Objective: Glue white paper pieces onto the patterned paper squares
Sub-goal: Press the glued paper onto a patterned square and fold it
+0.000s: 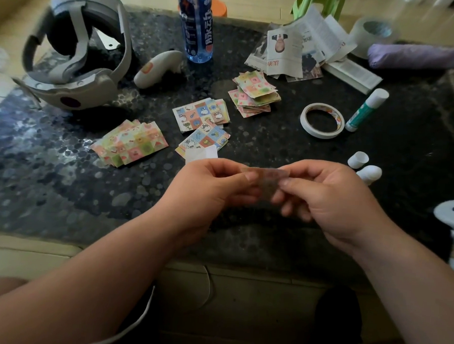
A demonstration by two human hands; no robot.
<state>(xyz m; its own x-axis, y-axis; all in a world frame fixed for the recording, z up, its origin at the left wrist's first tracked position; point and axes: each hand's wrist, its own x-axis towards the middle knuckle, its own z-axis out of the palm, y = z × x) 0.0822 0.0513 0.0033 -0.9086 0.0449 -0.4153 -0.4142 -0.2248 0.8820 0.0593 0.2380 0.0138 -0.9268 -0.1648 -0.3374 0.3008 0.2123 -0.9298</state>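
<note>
Both hands hold one small patterned paper square (268,183) above the near part of the dark table (62,189). My left hand (212,189) pinches its left side and my right hand (322,198) pinches its right side. The square is blurred and partly hidden by my fingers. Just beyond my left hand a white paper piece (202,154) lies on a blue patterned square (205,139). More patterned squares lie in piles at the left (130,143), the middle (200,114) and further back (253,94). A green and white glue stick (366,110) lies to the right.
A roll of white tape (322,120) lies by the glue stick, two white caps (364,166) nearer me. A headset (77,51), a controller (157,68), a blue bottle (198,25), cut newspaper (301,46), clear tape (372,34) and a purple umbrella (416,56) crowd the back.
</note>
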